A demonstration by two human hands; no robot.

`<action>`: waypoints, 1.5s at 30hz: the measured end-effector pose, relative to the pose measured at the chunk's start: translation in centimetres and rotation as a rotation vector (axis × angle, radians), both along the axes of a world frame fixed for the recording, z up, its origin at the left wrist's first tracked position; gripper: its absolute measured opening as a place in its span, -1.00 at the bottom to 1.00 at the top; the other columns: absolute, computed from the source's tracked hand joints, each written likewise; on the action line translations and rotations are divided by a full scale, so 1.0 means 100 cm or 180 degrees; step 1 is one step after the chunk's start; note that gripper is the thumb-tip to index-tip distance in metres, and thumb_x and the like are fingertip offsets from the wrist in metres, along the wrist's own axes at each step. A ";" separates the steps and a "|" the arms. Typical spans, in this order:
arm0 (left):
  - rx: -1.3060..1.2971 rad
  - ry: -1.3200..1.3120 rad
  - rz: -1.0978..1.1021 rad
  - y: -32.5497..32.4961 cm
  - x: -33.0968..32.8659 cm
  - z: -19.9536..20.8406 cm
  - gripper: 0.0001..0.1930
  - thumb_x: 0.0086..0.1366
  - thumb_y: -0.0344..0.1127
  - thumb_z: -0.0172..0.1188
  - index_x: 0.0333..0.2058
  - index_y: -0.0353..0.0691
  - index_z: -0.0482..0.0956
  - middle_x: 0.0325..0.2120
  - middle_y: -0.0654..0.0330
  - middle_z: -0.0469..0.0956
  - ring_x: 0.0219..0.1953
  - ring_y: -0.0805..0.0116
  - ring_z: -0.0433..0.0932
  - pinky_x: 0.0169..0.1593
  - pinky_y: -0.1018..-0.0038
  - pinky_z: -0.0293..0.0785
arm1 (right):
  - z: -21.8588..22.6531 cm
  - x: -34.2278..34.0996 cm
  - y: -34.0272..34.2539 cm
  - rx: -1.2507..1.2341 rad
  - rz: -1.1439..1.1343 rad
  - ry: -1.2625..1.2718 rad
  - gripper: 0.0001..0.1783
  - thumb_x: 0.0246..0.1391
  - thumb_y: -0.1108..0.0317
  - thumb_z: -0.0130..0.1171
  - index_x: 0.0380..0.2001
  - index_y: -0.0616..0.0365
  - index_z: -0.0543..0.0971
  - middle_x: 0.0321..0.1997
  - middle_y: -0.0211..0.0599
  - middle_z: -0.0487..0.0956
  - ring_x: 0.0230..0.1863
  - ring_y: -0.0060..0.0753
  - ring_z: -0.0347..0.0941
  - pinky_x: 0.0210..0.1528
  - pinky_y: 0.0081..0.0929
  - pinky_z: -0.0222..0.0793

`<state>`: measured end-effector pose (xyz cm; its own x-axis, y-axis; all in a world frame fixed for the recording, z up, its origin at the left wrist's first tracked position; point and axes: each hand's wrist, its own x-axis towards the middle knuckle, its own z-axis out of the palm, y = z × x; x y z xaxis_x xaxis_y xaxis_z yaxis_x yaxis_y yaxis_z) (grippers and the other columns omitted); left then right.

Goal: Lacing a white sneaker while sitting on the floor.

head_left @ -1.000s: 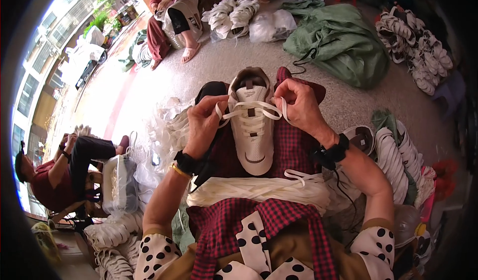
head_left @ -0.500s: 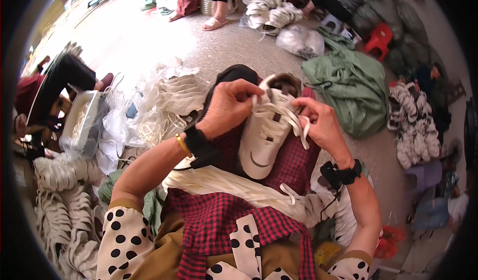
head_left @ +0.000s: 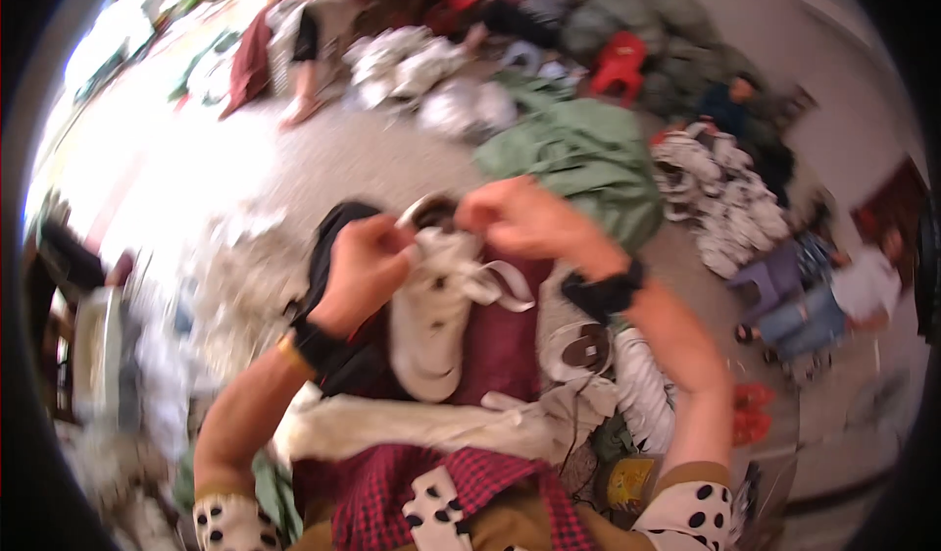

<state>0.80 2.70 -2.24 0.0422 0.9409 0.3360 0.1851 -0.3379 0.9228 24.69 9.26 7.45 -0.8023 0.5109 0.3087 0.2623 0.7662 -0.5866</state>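
Note:
A cream sneaker rests on my lap, its toe pointing toward me, everything somewhat blurred. My left hand is closed in a pinch at the left side of the lacing. Over the tongue and collar, my right hand is also pinched, knuckles up. Both hands appear to hold the white shoelace, though the fingertips are partly hidden. A loose loop of lace hangs off the sneaker's right side. Across my lap, nearer to me, lies a bundle of cream laces.
Another shoe lies right of my lap. A green sack stands ahead, with a pile of pale shoes to its right. Shoe parts and plastic spread at left beside a clear bin. A red stool and other people are farther off.
The view has swung to the right, so the surroundings shift left. My right hand has moved from the lacing's right side to over the collar; my left stays beside the lacing.

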 end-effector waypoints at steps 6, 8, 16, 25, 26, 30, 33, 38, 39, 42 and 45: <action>0.0075 0.0864 -0.0058 0.010 0.001 0.013 -0.85 0.08 -0.36 0.32 -0.49 -0.35 0.64 -0.64 0.23 0.59 -0.54 0.59 0.50 -0.45 0.50 0.43 | -0.057 -0.041 -0.009 -0.0138 -0.0557 0.0403 -0.84 -0.28 0.53 0.23 -0.48 0.24 0.59 -0.49 -0.08 0.62 -0.45 -0.23 0.58 -0.37 -0.32 0.47; -0.0426 0.0275 -0.0089 0.014 -0.012 -0.001 -0.84 0.09 -0.37 0.39 -0.49 -0.37 0.66 -0.63 0.28 0.60 -0.54 0.59 0.51 -0.46 0.57 0.44 | -0.068 -0.052 -0.011 -0.0373 -0.0437 0.0589 -0.78 -0.35 0.53 0.28 -0.47 0.26 0.61 -0.49 -0.09 0.62 -0.44 -0.22 0.59 -0.36 -0.31 0.48; -0.0195 0.0261 -0.0369 0.018 -0.008 0.003 -0.90 0.11 -0.47 0.35 -0.52 -0.38 0.63 -0.65 0.24 0.59 -0.60 0.59 0.51 -0.51 0.60 0.39 | -0.076 -0.052 -0.015 0.0240 -0.0714 0.0906 -0.88 -0.37 0.57 0.22 -0.60 0.25 0.54 -0.59 -0.08 0.58 -0.51 -0.11 0.57 -0.44 -0.26 0.41; 0.0544 -0.0334 -0.0107 0.010 -0.017 -0.002 -0.80 0.41 -0.38 0.06 -0.34 -0.36 0.61 -0.47 0.22 0.61 -0.43 0.55 0.53 -0.35 0.62 0.43 | -0.054 -0.010 -0.008 0.0874 -0.0759 -0.0063 -0.87 -0.16 0.49 0.13 -0.61 0.26 0.38 -0.60 -0.07 0.42 -0.46 0.05 0.42 -0.40 -0.13 0.28; 0.0433 -0.0316 -0.0158 0.006 -0.011 0.002 -0.78 0.44 -0.33 0.05 -0.28 -0.36 0.60 -0.45 0.22 0.61 -0.39 0.54 0.53 -0.30 0.62 0.44 | -0.053 -0.002 -0.010 0.0893 -0.0859 -0.0106 -0.86 -0.17 0.49 0.13 -0.62 0.25 0.37 -0.61 -0.11 0.41 -0.46 0.01 0.42 -0.40 -0.15 0.27; 0.0507 -0.0006 -0.0315 0.002 -0.017 0.001 -0.75 0.42 -0.26 0.10 -0.25 -0.36 0.61 -0.44 0.22 0.63 -0.44 0.51 0.53 -0.35 0.60 0.46 | -0.046 0.018 -0.028 0.0746 -0.1163 -0.0050 -0.83 -0.19 0.52 0.15 -0.64 0.25 0.33 -0.62 -0.17 0.41 -0.47 -0.13 0.42 -0.43 -0.21 0.24; 0.0158 0.0326 -0.0392 0.001 -0.030 0.003 -0.86 0.30 -0.44 0.16 -0.23 -0.37 0.62 -0.38 0.18 0.63 -0.37 0.43 0.58 -0.29 0.55 0.50 | -0.056 0.027 -0.022 0.0434 -0.1336 -0.0179 -0.87 -0.09 0.51 0.19 -0.50 0.24 0.42 -0.56 -0.24 0.47 -0.43 -0.35 0.45 -0.40 -0.34 0.32; 0.0468 0.0651 -0.0349 -0.005 -0.022 0.038 -0.82 0.21 -0.49 0.12 -0.27 -0.38 0.67 -0.27 0.04 0.60 -0.22 0.27 0.62 -0.25 0.44 0.56 | -0.062 0.027 -0.028 -0.0557 -0.0855 0.0148 -0.48 0.06 0.27 0.30 0.09 0.13 0.42 -0.13 -0.27 0.50 -0.28 -0.44 0.48 -0.17 -0.44 0.45; 0.0286 0.0516 -0.0366 -0.006 -0.017 0.045 -0.82 0.22 -0.47 0.12 -0.29 -0.39 0.67 -0.27 0.04 0.60 -0.22 0.25 0.61 -0.25 0.41 0.56 | -0.058 0.026 -0.026 -0.0479 -0.0778 0.0174 -0.46 0.05 0.24 0.31 0.09 0.13 0.44 -0.09 -0.23 0.49 -0.25 -0.42 0.49 -0.15 -0.42 0.45; 0.0928 0.1300 -0.0455 0.019 -0.001 0.035 -0.79 0.24 -0.37 0.13 -0.31 -0.36 0.70 -0.43 0.03 0.63 -0.28 0.27 0.63 -0.24 0.38 0.56 | -0.071 0.020 -0.014 -0.0190 -0.0505 0.0032 -0.54 -0.07 0.17 0.37 -0.12 0.18 0.59 -0.15 -0.16 0.49 -0.26 -0.31 0.49 -0.19 -0.36 0.45; 0.0789 0.1608 -0.0634 0.026 0.018 0.048 -0.79 0.20 -0.31 0.17 -0.35 -0.29 0.72 -0.52 0.03 0.64 -0.35 0.24 0.65 -0.26 0.34 0.57 | -0.069 0.022 0.000 -0.0122 -0.0301 -0.0174 -0.58 -0.06 0.13 0.38 -0.22 0.20 0.59 -0.18 -0.20 0.47 -0.21 -0.30 0.48 -0.14 -0.36 0.44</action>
<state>2.62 5.32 2.53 0.4216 0.7946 0.4369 0.4916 -0.6051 0.6262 26.89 9.24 0.53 -0.7650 0.5959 0.2445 0.3648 0.7137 -0.5979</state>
